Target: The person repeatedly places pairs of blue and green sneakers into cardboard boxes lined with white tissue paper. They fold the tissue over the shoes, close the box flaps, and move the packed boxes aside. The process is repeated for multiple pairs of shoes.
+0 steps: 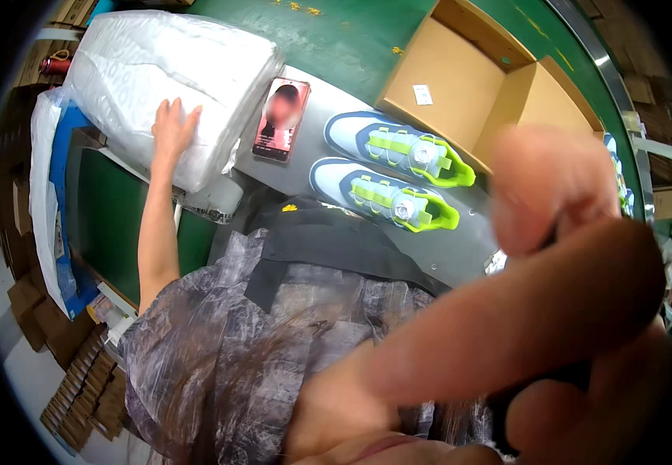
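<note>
My left hand (173, 133) lies on a big white pack (219, 66) of soft sheets in clear plastic, its fingers spread apart over the top. Close up and blurred, my right hand (553, 287) fills the lower right. Its fingers look bent, and whether anything is between them is hidden. In the middle, a pair of light blue sneakers with lime green trim and dial closures lies side by side on a metal surface: the far sneaker (386, 147) and the near sneaker (374, 191). A phone (281, 118) with a lit screen rests between the pack and the sneakers.
An open brown cardboard box (448, 62) with a small white label inside stands on the green table (328, 39) beyond the sneakers. At the left is a blue panel (64, 209) with white plastic over it. Stacked cardboard (88, 387) sits at the lower left.
</note>
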A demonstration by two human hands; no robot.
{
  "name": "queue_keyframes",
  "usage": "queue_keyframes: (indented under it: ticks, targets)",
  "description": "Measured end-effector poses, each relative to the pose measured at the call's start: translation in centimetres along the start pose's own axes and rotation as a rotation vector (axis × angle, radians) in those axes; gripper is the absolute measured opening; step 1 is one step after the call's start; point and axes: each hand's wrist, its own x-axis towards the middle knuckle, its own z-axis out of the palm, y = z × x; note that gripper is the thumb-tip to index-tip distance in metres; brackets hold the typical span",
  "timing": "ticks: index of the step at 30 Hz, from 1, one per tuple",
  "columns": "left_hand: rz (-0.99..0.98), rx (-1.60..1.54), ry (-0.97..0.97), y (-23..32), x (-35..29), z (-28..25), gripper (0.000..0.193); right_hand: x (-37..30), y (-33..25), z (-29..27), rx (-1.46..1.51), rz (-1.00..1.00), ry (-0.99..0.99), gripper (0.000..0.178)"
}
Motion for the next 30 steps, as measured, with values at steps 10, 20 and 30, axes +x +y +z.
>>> queue_keyframes:
  ticks: [10, 20, 30]
  targets:
    - [0.029, -0.154, 0.168, -0.8, -0.3, 2.2, 0.033, -2.9, 8.3, 0.4, -0.075, 0.345, 0.131, 0.033]
    - [-0.157, -0.242, 0.441, 2.6, 4.8, -16.9, 0.021, -14.3, 21.8, 5.5, -0.057, 1.078, 0.091, 0.044]
    - [0.657, -1.12, 0.039, 29.8, 6.4, -18.6, 0.027, -0.8, 13.0, 2.3, 0.18, 0.527, 0.788, 0.038]
